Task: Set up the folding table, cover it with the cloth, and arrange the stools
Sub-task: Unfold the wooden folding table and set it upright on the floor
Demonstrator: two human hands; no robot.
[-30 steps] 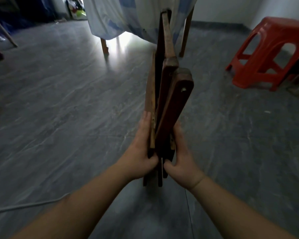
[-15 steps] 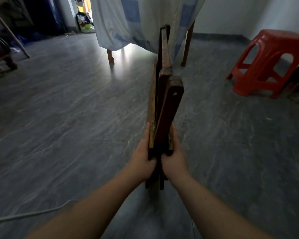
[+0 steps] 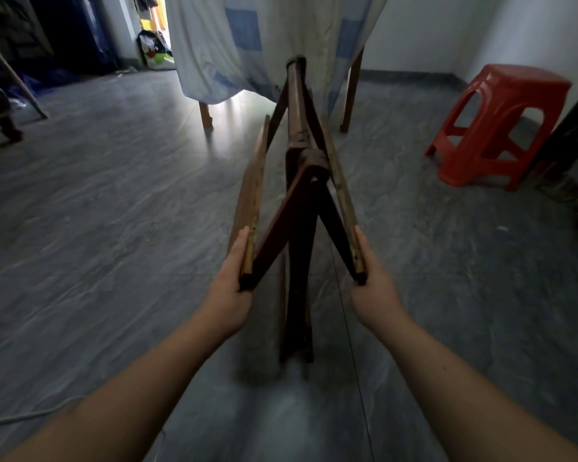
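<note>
Hands that were pressed together half a second ago are now spread wide, and the folding stool (image 3: 301, 208) fans open from a flat bundle into an A-shape on the grey floor (image 3: 114, 228). Its feet blur into shadow, and the cloth (image 3: 281, 41) on the table beyond is cut off at the top. Left hand (image 3: 236, 278) clasps the left wooden rail, right hand (image 3: 369, 278) clasps the right, forearms outstretched. Red plastic stool (image 3: 494, 128) stands well apart, right.
</note>
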